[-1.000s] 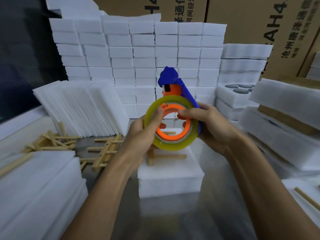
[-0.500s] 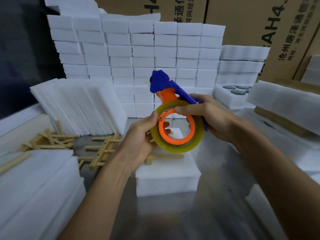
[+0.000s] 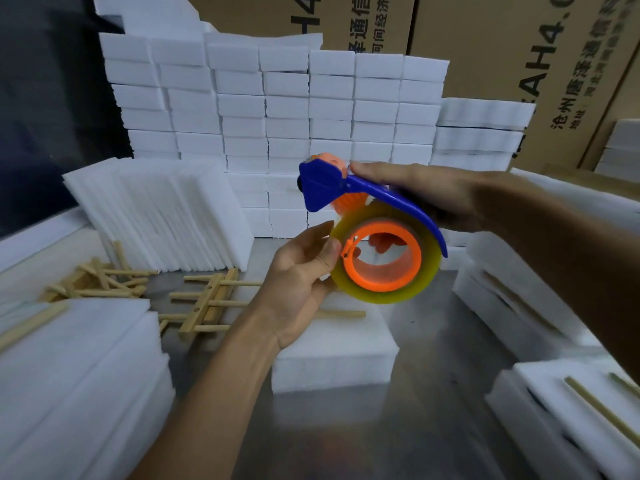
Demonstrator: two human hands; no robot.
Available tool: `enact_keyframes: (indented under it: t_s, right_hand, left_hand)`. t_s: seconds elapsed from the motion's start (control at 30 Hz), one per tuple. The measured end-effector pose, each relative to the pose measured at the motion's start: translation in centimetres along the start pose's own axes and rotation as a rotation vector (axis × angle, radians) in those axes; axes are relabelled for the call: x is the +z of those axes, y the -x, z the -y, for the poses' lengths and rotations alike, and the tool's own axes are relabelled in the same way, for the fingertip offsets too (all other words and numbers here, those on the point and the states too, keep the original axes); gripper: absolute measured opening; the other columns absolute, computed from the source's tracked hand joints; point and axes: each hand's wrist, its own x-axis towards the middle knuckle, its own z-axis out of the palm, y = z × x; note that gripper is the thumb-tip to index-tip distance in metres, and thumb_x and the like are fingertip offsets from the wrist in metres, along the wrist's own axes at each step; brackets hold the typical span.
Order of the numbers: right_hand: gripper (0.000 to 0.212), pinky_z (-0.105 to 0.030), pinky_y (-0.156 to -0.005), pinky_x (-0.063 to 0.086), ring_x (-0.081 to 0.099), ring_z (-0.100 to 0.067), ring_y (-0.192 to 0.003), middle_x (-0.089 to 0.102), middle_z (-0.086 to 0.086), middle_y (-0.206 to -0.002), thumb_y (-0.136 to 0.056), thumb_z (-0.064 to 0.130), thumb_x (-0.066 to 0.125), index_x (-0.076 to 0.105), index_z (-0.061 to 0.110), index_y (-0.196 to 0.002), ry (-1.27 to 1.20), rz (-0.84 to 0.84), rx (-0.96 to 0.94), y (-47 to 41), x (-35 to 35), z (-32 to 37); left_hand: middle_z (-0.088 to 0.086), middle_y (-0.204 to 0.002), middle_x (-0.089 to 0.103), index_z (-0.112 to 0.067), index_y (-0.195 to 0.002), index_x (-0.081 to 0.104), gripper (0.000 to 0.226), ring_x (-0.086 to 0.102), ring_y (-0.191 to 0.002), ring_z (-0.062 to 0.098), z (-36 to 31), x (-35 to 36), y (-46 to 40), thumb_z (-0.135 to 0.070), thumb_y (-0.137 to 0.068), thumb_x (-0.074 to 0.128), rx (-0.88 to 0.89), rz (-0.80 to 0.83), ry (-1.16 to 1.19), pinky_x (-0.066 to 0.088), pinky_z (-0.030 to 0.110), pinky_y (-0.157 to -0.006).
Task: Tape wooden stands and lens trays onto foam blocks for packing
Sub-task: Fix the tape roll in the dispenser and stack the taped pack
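Hiding most of the foam block point(image 3: 332, 355), both hands grip the tape dispenser point(image 3: 377, 244).

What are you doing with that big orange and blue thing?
A person is getting tape ready. The right hand holds the blue and orange tape dispenser in the air, and the left hand pinches the edge of its yellowish tape roll. Below them a foam block with a wooden stand on it waits, untaped.
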Motion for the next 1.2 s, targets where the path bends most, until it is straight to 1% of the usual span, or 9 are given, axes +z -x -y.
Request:
enact_keyframes:
  t_s: [0.13, 0.2, 0.37, 0.43, 0.53, 0.67, 0.83, 0.93, 1.2]
  right_hand:
    - [0.074, -0.031, -0.065, 0.058, 0.073, -0.022, -0.077, 0.075, -0.009, -0.095, -0.073, 0.075, 0.059, 0.066, 0.014, -0.113, -0.182, 0.076, 0.006, -0.5, 0.6, -0.5]
    - [0.066, -0.029, -0.06, 0.057, 0.072, -0.018, -0.07, 0.075, -0.007, -0.087, -0.075, 0.074, 0.06, 0.069, 0.015, -0.104, -0.244, 0.058, -0.005, -0.6, 0.9, -1.1]
    - [0.086, -0.028, -0.058, 0.056, 0.073, -0.019, -0.067, 0.077, -0.008, -0.085, -0.048, 0.084, 0.072, 0.071, 0.012, -0.094, 0.107, -0.084, 0.07, -0.4, 0.3, -1.0]
    - [0.089, -0.027, -0.056, 0.055, 0.073, -0.018, -0.063, 0.077, -0.006, -0.08, -0.039, 0.087, 0.074, 0.073, 0.012, -0.087, 0.243, -0.124, 0.094, -0.4, -0.3, -0.4]
    - [0.086, -0.026, -0.054, 0.053, 0.072, -0.016, -0.058, 0.076, -0.002, -0.071, -0.036, 0.089, 0.072, 0.073, 0.014, -0.08, 0.411, -0.148, 0.077, -0.7, -0.6, 0.4]
    - [0.088, -0.026, -0.055, 0.053, 0.073, -0.015, -0.062, 0.076, 0.001, -0.07, -0.033, 0.09, 0.071, 0.074, 0.016, -0.081, 0.477, -0.162, 0.051, -0.9, -0.4, 0.8]
    - [0.079, -0.029, -0.06, 0.055, 0.074, -0.015, -0.066, 0.076, 0.0, -0.072, -0.029, 0.088, 0.071, 0.076, 0.02, -0.068, 0.5, -0.122, 0.027, -0.8, -0.4, 0.7]
    - [0.079, -0.028, -0.059, 0.054, 0.074, -0.014, -0.067, 0.076, 0.002, -0.073, -0.03, 0.088, 0.07, 0.077, 0.021, -0.072, 0.509, -0.113, 0.026, -0.6, -0.4, 0.8]
    - [0.083, -0.026, -0.057, 0.053, 0.073, -0.011, -0.066, 0.076, 0.005, -0.073, -0.029, 0.088, 0.069, 0.077, 0.02, -0.075, 0.528, -0.119, 0.008, -0.4, -0.3, 0.9]
  left_hand:
    - [0.027, -0.127, 0.058, 0.002, -0.133, 0.051, 0.056, 0.061, -0.111, 0.036, -0.2, 0.0, 0.0, -0.021, -0.085, 0.069, 0.029, 0.005, -0.021, 0.049, 0.053, -0.1]
    - [0.022, -0.126, 0.061, -0.003, -0.131, 0.055, 0.054, 0.062, -0.112, 0.032, -0.5, -0.2, 0.0, -0.022, -0.083, 0.068, 0.013, -0.006, -0.079, 0.049, 0.051, -0.102]
    - [0.016, -0.115, 0.069, -0.006, -0.12, 0.063, 0.037, 0.069, -0.1, 0.029, -2.0, -2.0, -0.3, 0.01, -0.088, 0.054, 0.006, -0.158, -0.13, 0.059, 0.042, -0.086]
    - [0.02, -0.101, 0.071, -0.001, -0.113, 0.065, 0.029, 0.071, -0.082, 0.03, -2.9, -2.4, -0.5, -0.005, -0.087, 0.056, -0.036, -0.214, -0.025, 0.061, 0.038, -0.069]
    - [0.013, -0.087, 0.072, -0.001, -0.103, 0.068, 0.042, 0.069, -0.067, 0.026, -3.1, -2.2, -0.6, -0.037, -0.082, 0.064, -0.176, -0.192, -0.041, 0.056, 0.032, -0.056]
    - [0.017, -0.104, 0.066, -0.002, -0.112, 0.065, 0.047, 0.066, -0.072, 0.026, -2.5, -2.5, -0.7, -0.043, -0.09, 0.064, -0.289, -0.283, -0.069, 0.054, 0.029, -0.054]
    - [0.007, -0.075, 0.066, -0.01, -0.085, 0.071, 0.015, 0.056, -0.052, 0.014, -2.3, -2.7, -0.3, -0.019, -0.092, 0.061, -0.264, -0.123, -0.101, 0.046, 0.021, -0.048]
    - [0.008, -0.076, 0.066, -0.006, -0.089, 0.071, 0.014, 0.058, -0.054, 0.013, -2.1, -2.8, -0.4, -0.005, -0.093, 0.057, -0.23, -0.149, -0.121, 0.05, 0.022, -0.051]
    - [0.01, -0.082, 0.073, -0.002, -0.092, 0.072, 0.01, 0.069, -0.065, 0.013, -2.1, -2.6, -0.6, 0.0, -0.087, 0.063, -0.212, -0.24, -0.067, 0.057, 0.024, -0.058]
